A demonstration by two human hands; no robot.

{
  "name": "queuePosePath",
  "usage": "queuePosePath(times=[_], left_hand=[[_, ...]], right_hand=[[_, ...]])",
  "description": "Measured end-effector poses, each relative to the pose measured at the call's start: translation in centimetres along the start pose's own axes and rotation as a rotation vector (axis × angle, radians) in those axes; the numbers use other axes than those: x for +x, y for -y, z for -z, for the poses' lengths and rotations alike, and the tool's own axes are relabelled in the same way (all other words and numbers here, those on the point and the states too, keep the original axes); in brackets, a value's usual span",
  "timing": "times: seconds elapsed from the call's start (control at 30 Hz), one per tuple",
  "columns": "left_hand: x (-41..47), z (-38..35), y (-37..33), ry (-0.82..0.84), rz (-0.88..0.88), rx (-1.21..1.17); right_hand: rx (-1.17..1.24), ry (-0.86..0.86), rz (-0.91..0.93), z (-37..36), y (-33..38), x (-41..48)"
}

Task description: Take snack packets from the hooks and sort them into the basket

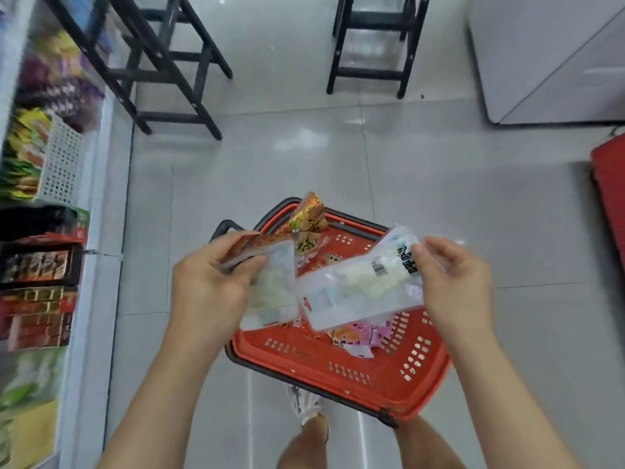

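Note:
A red plastic basket [341,370] stands on the floor below my hands. Inside it lie a few snack packets, among them a pink and orange one [358,335]. My left hand [209,286] grips a stack of packets [274,282]: a clear pale one in front and red and gold ones [309,214] sticking up behind. My right hand [453,279] pinches the end of a clear white packet [358,286] with a barcode, held flat over the basket. The two clear packets touch in the middle.
A white shelf unit [98,204] with snack packets and boxes runs along the left. Black stool legs [162,62] and a second black stool [372,45] stand on the grey tiled floor ahead. A white cabinet [548,59] is at the right, a red object [608,184] beside it. My foot [304,404] is under the basket.

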State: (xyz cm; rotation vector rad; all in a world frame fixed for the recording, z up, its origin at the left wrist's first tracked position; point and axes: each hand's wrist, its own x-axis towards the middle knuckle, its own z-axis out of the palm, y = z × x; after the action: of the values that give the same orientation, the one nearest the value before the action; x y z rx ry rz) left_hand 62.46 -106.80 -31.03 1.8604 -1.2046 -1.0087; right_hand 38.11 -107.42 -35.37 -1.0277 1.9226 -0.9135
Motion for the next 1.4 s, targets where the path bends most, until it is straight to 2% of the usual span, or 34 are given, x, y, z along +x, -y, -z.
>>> queuePosePath(times=[0.07, 0.17, 0.27, 0.37, 0.43, 0.53, 0.63, 0.73, 0.83, 0.87, 0.97, 1.07, 1.13, 1.2, 1.23, 1.33, 1.4], left_hand=[[-1.3, 4.2, -4.4, 0.022, -0.116, 0.066], [-3.4, 9.1, -10.2, -0.070, -0.441, 0.361], [-5.8, 10.8, -14.3, -0.129, -0.763, 0.591], [-8.8, 10.0, -17.8, -0.015, -0.921, 0.561], [-10.5, 10.0, -20.5, 0.007, -0.833, 0.378], [-12.5, 11.0, -23.3, -0.043, -0.658, 0.097], [-14.3, 12.1, -24.9, -0.095, -0.586, -0.009], [-16.1, 13.5, -26.8, -0.060, -0.441, -0.205], [-18.6, 14.9, -28.7, -0.044, -0.473, -0.347], [-19.6, 15.3, -29.2, -0.080, -0.532, -0.309], [-22.0, 16.3, -29.9, -0.266, -0.698, 0.035], [-23.2, 17.9, -30.3, -0.653, -0.871, 0.393], [-24.1, 19.9, -30.6, -0.819, -0.847, 0.385], [-24.8, 22.4, -31.0, -0.841, -0.653, 0.076], [-24.9, 23.9, -30.7, -0.835, -0.563, -0.107], [-25.7, 28.2, -29.1, -0.794, -0.402, -0.530], [-26.3, 30.8, -28.1, -0.736, -0.313, -0.722]], right_hand=[[0.093, -0.023, -0.069, 1.7, 3.6, -1.8], [0.160, -0.109, -0.124, 4.4, 8.6, -4.2], [0.197, -0.143, -0.098, 6.1, 14.1, -6.8], [0.314, -0.093, -0.073, 6.5, 19.9, -10.2], [0.417, -0.018, -0.046, 6.8, 23.3, -12.4], [0.550, 0.126, -0.042, 8.3, 27.3, -14.9], [0.627, 0.223, -0.037, 10.4, 30.4, -16.9], [0.641, 0.271, -0.008, 12.0, 32.3, -18.8], [0.678, 0.349, 0.029, 13.8, 34.4, -20.5], [0.681, 0.375, 0.054, 14.4, 35.2, -21.1], [0.705, 0.467, 0.121, 15.7, 37.6, -23.3], [0.702, 0.629, 0.203, 15.8, 39.8, -25.9], [0.702, 0.778, 0.266, 15.3, 41.2, -27.6], [0.691, 0.921, 0.337, 14.3, 42.6, -28.8], [0.639, 0.920, 0.414, 13.5, 43.0, -29.0], [0.212, 0.675, 0.837, 11.0, 44.4, -29.1], [-0.008, 0.799, 0.916, 8.9, 45.8, -29.9]])
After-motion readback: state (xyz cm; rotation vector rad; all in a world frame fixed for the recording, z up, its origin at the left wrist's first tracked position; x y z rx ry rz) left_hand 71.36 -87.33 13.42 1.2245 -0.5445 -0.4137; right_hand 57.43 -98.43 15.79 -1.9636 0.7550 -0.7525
